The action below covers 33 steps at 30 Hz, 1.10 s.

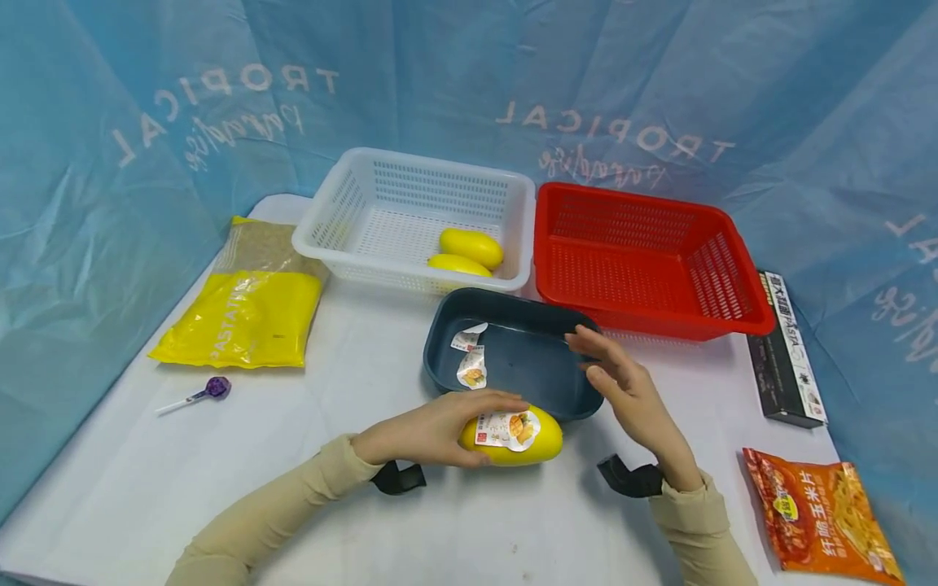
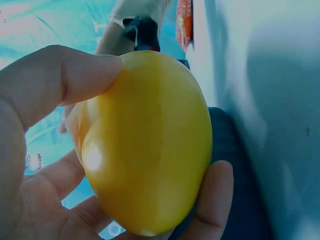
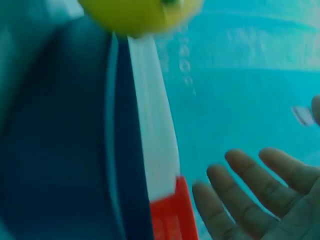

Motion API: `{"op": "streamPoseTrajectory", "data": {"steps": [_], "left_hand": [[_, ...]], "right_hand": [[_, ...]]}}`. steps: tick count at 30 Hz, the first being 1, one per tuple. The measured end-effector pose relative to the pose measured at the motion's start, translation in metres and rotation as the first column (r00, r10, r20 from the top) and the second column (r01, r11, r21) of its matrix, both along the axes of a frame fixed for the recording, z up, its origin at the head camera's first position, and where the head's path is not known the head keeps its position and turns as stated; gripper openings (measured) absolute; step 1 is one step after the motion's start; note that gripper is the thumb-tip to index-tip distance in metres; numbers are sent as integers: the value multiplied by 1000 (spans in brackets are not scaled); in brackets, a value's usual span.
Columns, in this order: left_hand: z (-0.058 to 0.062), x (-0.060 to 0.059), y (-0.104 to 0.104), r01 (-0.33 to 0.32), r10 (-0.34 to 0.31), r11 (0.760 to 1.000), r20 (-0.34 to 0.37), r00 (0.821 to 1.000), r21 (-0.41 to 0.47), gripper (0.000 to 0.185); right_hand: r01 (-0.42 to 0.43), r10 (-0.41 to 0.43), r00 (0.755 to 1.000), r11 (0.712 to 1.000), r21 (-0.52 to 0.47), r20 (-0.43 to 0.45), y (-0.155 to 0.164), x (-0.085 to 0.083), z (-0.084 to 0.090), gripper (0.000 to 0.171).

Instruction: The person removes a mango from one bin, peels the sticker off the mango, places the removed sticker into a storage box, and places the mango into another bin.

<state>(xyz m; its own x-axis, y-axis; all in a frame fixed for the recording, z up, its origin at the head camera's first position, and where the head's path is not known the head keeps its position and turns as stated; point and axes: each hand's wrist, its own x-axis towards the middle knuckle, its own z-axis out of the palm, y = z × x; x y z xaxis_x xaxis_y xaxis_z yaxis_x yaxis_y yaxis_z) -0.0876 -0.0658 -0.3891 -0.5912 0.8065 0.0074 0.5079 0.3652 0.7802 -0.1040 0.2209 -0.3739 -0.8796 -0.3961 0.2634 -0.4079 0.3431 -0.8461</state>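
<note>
A yellow mango point(image 1: 542, 443) with a white label point(image 1: 507, 430) on its upper side is gripped in my left hand point(image 1: 447, 425), in front of the dark blue tub. Thumb and fingers wrap round the fruit in the left wrist view, the mango point(image 2: 150, 145) filling its middle. My right hand point(image 1: 630, 395) is raised by the right end of the tub point(image 1: 538, 350), fingers extended and nothing held. Two loose labels point(image 1: 471, 368) lie inside the tub at its left end. The right wrist view shows the fingers of the right hand point(image 3: 270, 200) spread apart.
Behind the tub, a white basket point(image 1: 344, 244) contains two mangoes point(image 1: 472, 244). Beside it stands a red basket point(image 1: 637, 313). A yellow pasta bag point(image 1: 242, 309) and purple lollipop point(image 1: 217, 387) lie left; a black pasta box point(image 1: 784, 358) and orange snack bag point(image 1: 821, 513) lie right.
</note>
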Motion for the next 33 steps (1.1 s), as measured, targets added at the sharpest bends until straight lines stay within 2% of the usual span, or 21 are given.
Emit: {"op": "streamPoseTrajectory", "data": {"steps": [5,9,16,20,22,24,26,28,30,33], "left_hand": [[-2,2,-2,-7,7,1000,-7,1000,-10,72],[-4,6,-3,-36,36,999,-13,999,-22,71],[-11,14,-4,-16,14,999,-43,999,-45,68],[-18,14,-5,-44,39,995,-57,998,-93,66],[-20,14,-6,-65,56,991,-79,995,-121,64],[-20,15,-6,-79,59,986,-136,989,-145,62],[-19,17,-6,-93,50,981,-237,970,-172,60],[-17,21,-5,-117,41,974,-356,934,-195,59],[-15,26,-3,-156,39,963,-458,888,-221,58],[-15,33,-1,-226,43,944,-589,807,-240,55]], "right_hand": [[-150,151,989,989,14,-7,-18,12,-8,53],[-222,222,975,975,14,-1,-27,18,-14,55],[-236,237,971,972,-16,15,-32,29,-26,55],[-252,252,967,968,-15,27,-34,35,-31,54],[-253,253,967,967,-12,35,-34,37,-34,54],[-248,248,968,969,-17,47,-35,39,-36,54],[-248,249,967,968,-26,57,-35,40,-38,56],[-257,258,964,966,-24,62,-35,41,-39,58],[-267,268,960,964,-21,80,-36,42,-41,62],[-292,291,953,956,-5,78,-40,43,-44,65]]}}
